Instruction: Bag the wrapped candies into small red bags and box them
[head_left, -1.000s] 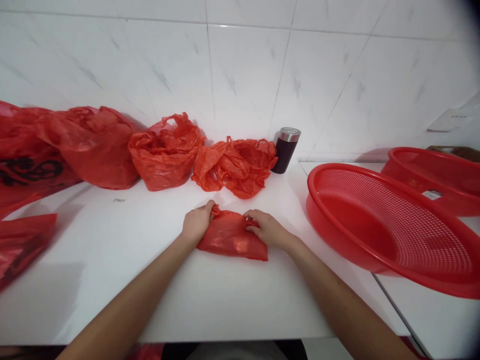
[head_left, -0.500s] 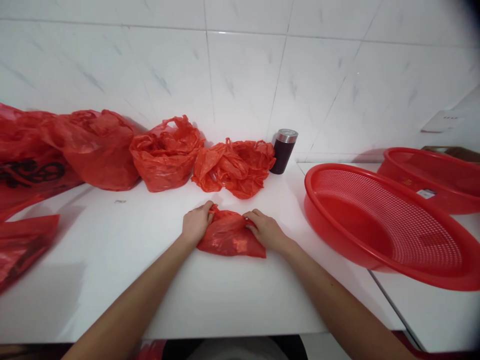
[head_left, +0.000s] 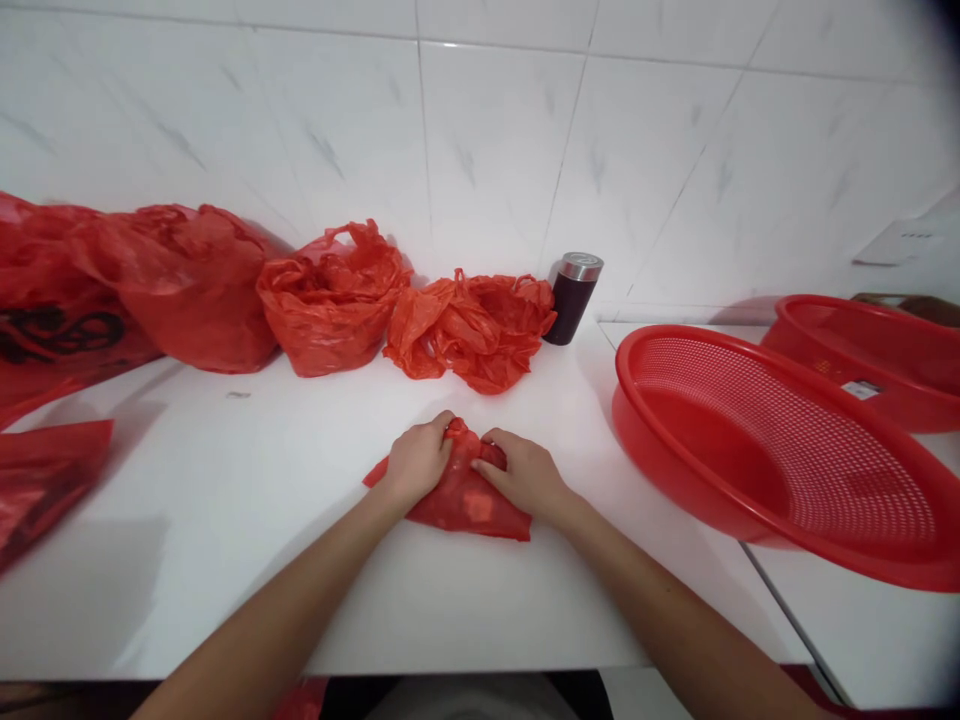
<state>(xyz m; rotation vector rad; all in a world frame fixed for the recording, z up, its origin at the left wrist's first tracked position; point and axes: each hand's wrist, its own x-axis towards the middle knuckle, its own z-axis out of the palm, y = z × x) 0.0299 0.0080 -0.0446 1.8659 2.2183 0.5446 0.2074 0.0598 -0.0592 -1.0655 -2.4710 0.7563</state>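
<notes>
A small red plastic bag (head_left: 469,505) lies on the white table between my hands, with something inside that shows faintly as pale orange patches. My left hand (head_left: 418,458) is closed on the bag's gathered upper left edge, thumb and fingers pinching the plastic. Opposite it, my right hand (head_left: 525,475) grips the upper right part of the bag, its fingers curled over the plastic. The bag's lower right corner and a left corner stick out past the hands. What the bag holds cannot be made out.
Along the tiled wall stand a large red bag (head_left: 202,300), a smaller red bag (head_left: 330,315) and crumpled red bags (head_left: 472,330). A dark tumbler (head_left: 571,300) stands beside them. To the right are a red perforated basket (head_left: 697,470) and a red basin (head_left: 817,365). Another red bag (head_left: 52,475) lies left.
Both hands have come closer together, the left one moving right and drawing the bag's top edge inward. A left corner of the bag now pokes out beyond the left hand.
</notes>
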